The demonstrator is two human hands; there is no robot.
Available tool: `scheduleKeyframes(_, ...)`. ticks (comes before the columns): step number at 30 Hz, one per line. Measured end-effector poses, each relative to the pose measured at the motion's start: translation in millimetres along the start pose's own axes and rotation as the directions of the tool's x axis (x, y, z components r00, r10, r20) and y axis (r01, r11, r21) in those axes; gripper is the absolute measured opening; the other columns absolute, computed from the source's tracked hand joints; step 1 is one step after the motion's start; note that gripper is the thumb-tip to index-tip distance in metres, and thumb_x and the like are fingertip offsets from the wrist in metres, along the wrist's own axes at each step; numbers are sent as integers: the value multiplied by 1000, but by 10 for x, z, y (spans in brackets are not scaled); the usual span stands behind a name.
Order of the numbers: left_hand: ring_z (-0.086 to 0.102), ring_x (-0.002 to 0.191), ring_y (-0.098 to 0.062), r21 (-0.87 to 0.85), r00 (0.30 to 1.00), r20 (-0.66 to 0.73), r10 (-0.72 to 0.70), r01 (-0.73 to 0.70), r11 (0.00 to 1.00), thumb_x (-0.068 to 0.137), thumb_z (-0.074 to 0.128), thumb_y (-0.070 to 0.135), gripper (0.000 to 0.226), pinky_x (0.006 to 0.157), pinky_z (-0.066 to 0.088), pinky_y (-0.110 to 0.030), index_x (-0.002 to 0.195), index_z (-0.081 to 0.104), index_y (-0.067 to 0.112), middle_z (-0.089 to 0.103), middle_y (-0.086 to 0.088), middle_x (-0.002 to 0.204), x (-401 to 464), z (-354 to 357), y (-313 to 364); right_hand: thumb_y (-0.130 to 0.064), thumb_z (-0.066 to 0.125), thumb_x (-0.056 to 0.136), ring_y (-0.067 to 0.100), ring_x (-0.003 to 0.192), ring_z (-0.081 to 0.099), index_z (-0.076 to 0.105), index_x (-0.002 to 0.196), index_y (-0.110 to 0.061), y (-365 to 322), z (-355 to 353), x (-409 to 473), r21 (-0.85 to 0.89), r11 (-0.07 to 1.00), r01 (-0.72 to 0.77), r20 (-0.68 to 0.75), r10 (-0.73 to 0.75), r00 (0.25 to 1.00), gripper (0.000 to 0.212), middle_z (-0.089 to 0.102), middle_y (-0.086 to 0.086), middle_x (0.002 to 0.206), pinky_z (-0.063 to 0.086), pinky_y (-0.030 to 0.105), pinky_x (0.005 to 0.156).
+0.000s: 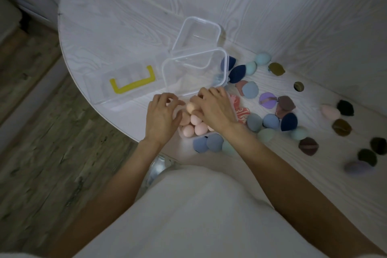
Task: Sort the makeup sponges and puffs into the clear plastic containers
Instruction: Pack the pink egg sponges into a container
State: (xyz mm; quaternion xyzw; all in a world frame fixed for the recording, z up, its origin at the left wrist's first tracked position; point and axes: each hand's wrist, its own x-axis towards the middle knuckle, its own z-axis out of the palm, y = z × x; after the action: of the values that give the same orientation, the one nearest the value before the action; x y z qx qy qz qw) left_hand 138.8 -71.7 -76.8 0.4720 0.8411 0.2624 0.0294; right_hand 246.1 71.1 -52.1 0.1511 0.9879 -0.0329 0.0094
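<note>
At frame centre, the right hand [213, 107] pinches a peach sponge [191, 107] in its fingers, tip pointing upper left; the left hand [162, 116] hovers with fingers loosely curled; two clear containers [194, 69] sit above.

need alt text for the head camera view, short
Two bare hands meet over a cluster of pale pink egg-shaped makeup sponges at a white table's near edge; the right hand pinches one peach sponge, the left hand curls beside it. Clear plastic containers stand behind, coloured puffs scattered right.
</note>
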Motion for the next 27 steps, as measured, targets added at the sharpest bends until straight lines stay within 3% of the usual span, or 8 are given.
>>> scheduleKeyframes(5, 60, 78, -17, -202, 944, 162, -287, 316, 927, 88, 60, 23, 25, 71, 47, -31, 112, 56, 19, 60, -2, 102, -60, -52, -20, -23, 68, 74, 19, 74, 52, 70, 74, -25, -54, -3, 89, -256, 960, 112, 169, -69, 983, 3, 63, -5, 74, 24, 31, 73)
scheduleKeyframes(10, 62, 72, -15, -221, 932, 184, -314, 350, 910, 90, 57, 22, 25, 73, 50, -35, 115, 54, 20, 63, -2, 99, -52, -59, 21, -10, 43, 90, 22, 96, 49, 66, 98, -14, -122, 12, 125, -331, 940, 87, 248, -2, 969, 24, 59, 1, 102, 33, 35, 90)
scheduleKeyframes(14, 62, 74, -16, -241, 927, 201, -318, 361, 901, 91, 55, 21, 26, 74, 50, -36, 117, 53, 19, 61, -4, 102, -59, -42, 26, -12, 50, 86, 20, 90, 52, 66, 90, -16, -191, -29, 116, -333, 941, 56, 272, 39, 961, 17, 59, 1, 94, 36, 33, 86)
scheduleKeyframes(17, 61, 77, -17, -257, 929, 196, -314, 358, 898, 92, 54, 21, 28, 75, 50, -37, 120, 53, 19, 61, -5, 107, -66, -34, 31, -23, 70, 72, 16, 72, 55, 66, 69, -24, -156, 1, 67, -261, 965, -31, 140, 70, 988, 5, 60, -5, 72, 40, 29, 72)
scheduleKeyframes(20, 59, 91, -24, -104, 947, 124, -297, 310, 945, 92, 54, 22, 31, 69, 49, -38, 122, 53, 16, 54, -9, 117, -63, -62, 105, -22, 60, 84, 24, 86, 55, 70, 90, -14, -12, 56, -45, 85, 988, -126, 50, 122, 991, 14, 64, 4, 89, 38, 35, 81)
scheduleKeyframes(22, 54, 97, -31, 24, 969, 52, -241, 240, 971, 89, 59, 18, 32, 64, 47, -39, 120, 56, 12, 53, -14, 115, -59, -82, 241, -18, 61, 85, 27, 88, 54, 70, 96, -8, 74, -26, -190, 346, 923, -168, -32, 191, 981, 17, 63, 9, 91, 44, 39, 82)
scheduleKeyframes(25, 52, 91, -31, -26, 999, 49, -2, 3, 1000, 82, 60, 18, 33, 73, 45, -38, 113, 60, 9, 57, -15, 105, -37, -25, 480, -16, 61, 87, 27, 97, 56, 70, 99, -9, 211, -86, -529, 503, 831, -237, -100, 328, 939, 16, 64, 9, 98, 45, 35, 82)
scheduleKeyframes(27, 49, 94, -28, -77, 977, 152, 150, -139, 987, 80, 53, 28, 40, 82, 41, -36, 114, 59, 8, 58, -14, 108, -16, 117, 676, -14, 60, 87, 26, 98, 56, 70, 101, -11, 353, -79, -826, 508, 814, -281, -101, 381, 919, 17, 64, 8, 101, 43, 30, 80)
